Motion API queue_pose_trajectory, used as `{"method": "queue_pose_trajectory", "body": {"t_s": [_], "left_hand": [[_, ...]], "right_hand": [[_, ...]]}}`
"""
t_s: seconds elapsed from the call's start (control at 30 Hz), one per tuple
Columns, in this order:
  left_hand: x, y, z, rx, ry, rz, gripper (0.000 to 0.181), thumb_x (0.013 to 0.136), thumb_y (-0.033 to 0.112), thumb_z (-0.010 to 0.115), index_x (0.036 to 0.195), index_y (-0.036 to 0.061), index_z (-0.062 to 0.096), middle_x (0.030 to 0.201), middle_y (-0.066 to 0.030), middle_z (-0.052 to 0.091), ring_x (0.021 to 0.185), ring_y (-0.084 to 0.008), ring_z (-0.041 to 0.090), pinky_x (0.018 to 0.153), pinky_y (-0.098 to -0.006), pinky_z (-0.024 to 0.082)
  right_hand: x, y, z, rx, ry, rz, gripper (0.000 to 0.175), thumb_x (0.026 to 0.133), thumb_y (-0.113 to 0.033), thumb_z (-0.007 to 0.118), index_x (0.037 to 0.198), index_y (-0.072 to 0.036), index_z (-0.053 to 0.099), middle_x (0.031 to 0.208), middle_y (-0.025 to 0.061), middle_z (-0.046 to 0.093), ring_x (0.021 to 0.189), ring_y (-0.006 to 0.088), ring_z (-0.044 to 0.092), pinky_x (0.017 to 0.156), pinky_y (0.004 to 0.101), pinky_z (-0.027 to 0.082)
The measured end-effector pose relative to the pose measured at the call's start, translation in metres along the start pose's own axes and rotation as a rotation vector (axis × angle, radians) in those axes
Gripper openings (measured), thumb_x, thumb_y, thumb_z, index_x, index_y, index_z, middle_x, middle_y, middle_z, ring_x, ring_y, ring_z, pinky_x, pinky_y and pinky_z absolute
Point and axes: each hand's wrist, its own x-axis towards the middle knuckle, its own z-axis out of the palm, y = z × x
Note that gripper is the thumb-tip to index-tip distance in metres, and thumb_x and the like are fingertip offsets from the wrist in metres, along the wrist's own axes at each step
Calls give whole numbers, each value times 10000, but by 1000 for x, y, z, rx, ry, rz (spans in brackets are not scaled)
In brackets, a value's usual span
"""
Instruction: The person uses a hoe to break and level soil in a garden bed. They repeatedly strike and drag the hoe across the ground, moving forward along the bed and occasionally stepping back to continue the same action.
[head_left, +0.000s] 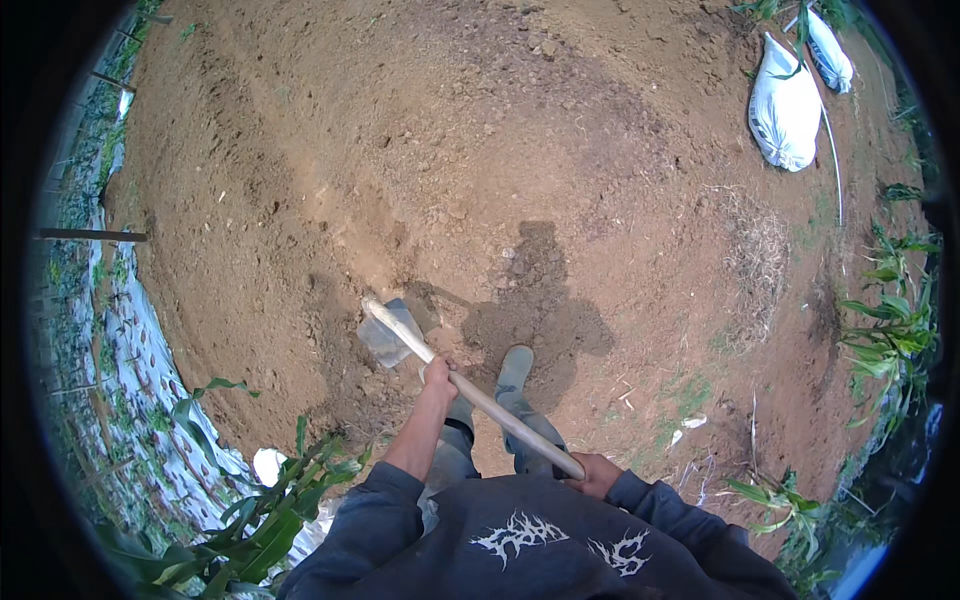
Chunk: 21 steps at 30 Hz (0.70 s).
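Note:
A hoe slants across my body, its long wooden handle (499, 414) running from upper left down to my waist. Its broad metal blade (388, 343) is at the far end, low over loose brown soil (360, 247); whether it touches the ground I cannot tell. My left hand (439, 380) grips the handle around its middle. Near the butt end, beside my waist, my right hand (595, 475) is closed on the same handle. One boot (516, 365) shows on the soil between the handle and my shadow, while the other is mostly hidden behind my left hand and the handle.
Two filled white sacks (786, 109) (829, 54) lie at the upper right. Dry roots or straw (756, 262) are heaped below them. Leafy green plants (266, 517) rise close on my left, and more plants (889, 330) line the right. Plastic-mulched beds (142, 330) border the left side.

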Motion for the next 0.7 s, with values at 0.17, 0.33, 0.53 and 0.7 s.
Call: {"method": "queue_pose_trajectory", "body": {"t_s": [0.17, 0.33, 0.53, 0.7], "left_hand": [[42, 55, -50, 225, 78, 287, 163, 927, 101, 615, 848, 47, 482, 654, -24, 461, 475, -128, 442, 398, -298, 403], [92, 76, -57, 463, 128, 423, 170, 920, 96, 619, 849, 21, 484, 643, -42, 483, 468, -149, 468, 394, -322, 418], [86, -69, -102, 571, 173, 293, 179, 880, 66, 612, 937, -40, 480, 633, -75, 497, 474, -186, 526, 385, -365, 449], [1, -231, -153, 494, 69, 0, 147, 873, 37, 607, 896, -71, 511, 646, -112, 534, 451, -206, 530, 384, -381, 450]], "right_hand": [[142, -26, 102, 27, -1, -145, 377, 820, -219, 679, 1055, 40, 539, 872, 278, 670, 842, 471, 658, 786, 515, 516], [282, -43, 131, -65, 31, -116, 367, 800, -229, 696, 1010, 31, 543, 801, 269, 655, 776, 447, 666, 697, 500, 514], [203, 49, 179, -127, -51, 147, 417, 806, -269, 694, 1113, -13, 579, 930, 245, 686, 887, 434, 675, 788, 496, 522], [40, 102, 205, -341, -108, 307, 448, 793, -312, 679, 1068, 25, 571, 935, 285, 681, 923, 473, 662, 839, 500, 527]]}}
